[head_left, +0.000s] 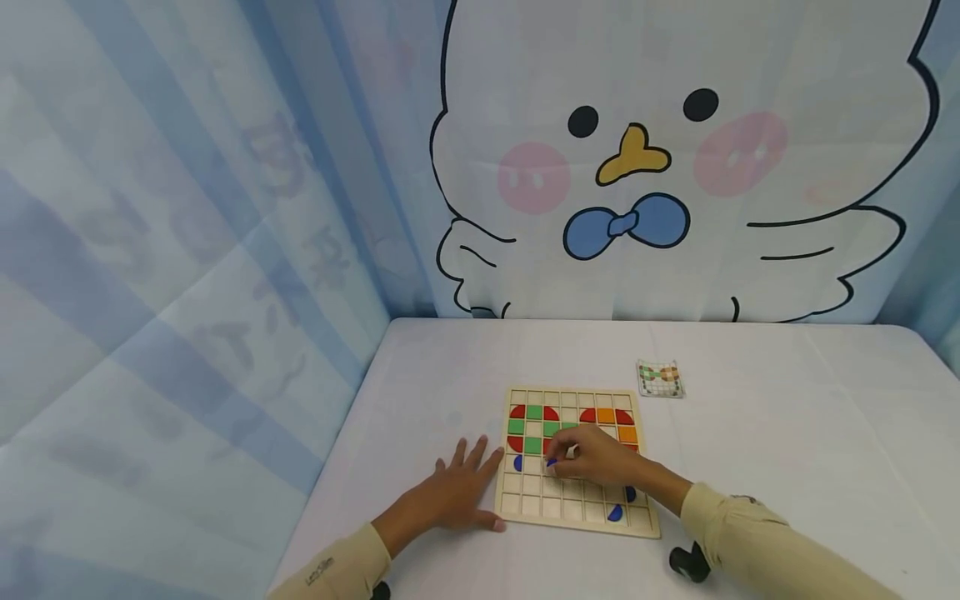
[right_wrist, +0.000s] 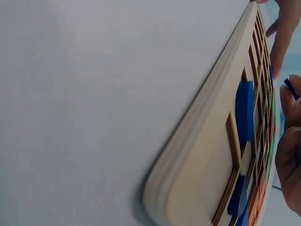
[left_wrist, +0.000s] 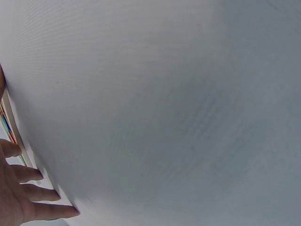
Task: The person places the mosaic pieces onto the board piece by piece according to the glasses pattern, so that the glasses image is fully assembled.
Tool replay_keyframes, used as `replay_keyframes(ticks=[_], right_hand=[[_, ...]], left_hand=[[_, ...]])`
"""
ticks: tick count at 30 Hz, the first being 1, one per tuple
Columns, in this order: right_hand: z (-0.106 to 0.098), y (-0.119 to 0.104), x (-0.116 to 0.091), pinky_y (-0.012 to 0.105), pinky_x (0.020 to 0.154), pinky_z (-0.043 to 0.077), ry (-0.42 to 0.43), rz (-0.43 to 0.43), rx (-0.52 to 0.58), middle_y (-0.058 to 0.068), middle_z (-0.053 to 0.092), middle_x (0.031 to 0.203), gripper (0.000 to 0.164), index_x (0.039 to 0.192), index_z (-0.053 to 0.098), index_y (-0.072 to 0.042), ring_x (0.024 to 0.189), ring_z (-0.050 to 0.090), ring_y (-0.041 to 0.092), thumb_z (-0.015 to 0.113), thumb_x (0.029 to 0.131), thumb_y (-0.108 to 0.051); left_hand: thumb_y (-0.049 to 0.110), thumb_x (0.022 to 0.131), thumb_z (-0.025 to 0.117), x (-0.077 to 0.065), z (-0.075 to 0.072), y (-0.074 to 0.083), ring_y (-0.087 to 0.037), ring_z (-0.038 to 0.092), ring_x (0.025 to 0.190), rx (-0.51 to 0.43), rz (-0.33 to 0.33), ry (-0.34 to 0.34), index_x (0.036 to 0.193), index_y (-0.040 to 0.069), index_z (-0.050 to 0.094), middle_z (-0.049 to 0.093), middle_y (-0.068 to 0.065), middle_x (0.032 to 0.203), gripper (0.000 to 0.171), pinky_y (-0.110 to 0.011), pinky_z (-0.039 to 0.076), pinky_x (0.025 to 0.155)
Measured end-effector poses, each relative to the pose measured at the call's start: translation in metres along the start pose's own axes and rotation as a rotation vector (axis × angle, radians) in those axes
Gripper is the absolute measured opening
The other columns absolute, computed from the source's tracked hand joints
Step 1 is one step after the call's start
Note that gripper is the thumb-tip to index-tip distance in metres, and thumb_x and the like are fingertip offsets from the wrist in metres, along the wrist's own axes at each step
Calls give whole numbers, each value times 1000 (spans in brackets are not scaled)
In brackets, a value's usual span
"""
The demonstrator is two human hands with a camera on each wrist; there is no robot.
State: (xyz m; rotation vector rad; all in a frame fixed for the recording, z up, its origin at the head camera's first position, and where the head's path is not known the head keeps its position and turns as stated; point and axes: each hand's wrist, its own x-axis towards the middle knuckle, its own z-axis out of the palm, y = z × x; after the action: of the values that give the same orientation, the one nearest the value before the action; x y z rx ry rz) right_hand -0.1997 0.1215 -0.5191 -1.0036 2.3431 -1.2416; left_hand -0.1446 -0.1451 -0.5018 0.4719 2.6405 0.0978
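A square wooden grid board lies on the table, with red, green, orange and blue pieces set in some squares. My right hand is over the middle of the board and pinches a small blue piece between thumb and fingertips. The hand hides several squares beneath it. My left hand rests at the board's left edge, fingers spread and straight. In the left wrist view, the left hand's fingers extend beside the board's edge. Blue half-round pieces sit at the lower right, and another blue piece at the left.
Behind the board, a small card with a printed coloured grid pattern lies on the white table. A black object is by the right sleeve. A curtain with a cartoon figure hangs beyond the table's far edge.
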Motion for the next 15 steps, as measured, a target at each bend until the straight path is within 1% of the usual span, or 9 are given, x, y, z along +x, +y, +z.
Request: replay_keyframes(ticks=[4,11,15], right_hand=[[9,-6,7,21,74,53,8,11,18,-9,69,84,7,97,76,-12,78,58,3,74,91,-15],[24,-21,19,19,72,51,7,80,0,-10,68,84,11,101,74,-11,76,58,5,74,90,-13],[33,-26,24,19,72,51,20,77,-5,-10,67,84,9,98,74,-12,76,59,4,74,89,-11]], left_hand=[[73,77,70,0,1,-2,-43,16,153,2,5,-1,161,28,23,15,-9,169,107,-69,32,111],[73,77,69,-1,-1,-2,-44,16,153,3,14,-4,161,27,22,15,-10,169,107,-69,32,111],[73,78,68,-2,-3,-1,-44,16,153,6,20,-8,161,27,22,15,-10,169,106,-69,33,111]])
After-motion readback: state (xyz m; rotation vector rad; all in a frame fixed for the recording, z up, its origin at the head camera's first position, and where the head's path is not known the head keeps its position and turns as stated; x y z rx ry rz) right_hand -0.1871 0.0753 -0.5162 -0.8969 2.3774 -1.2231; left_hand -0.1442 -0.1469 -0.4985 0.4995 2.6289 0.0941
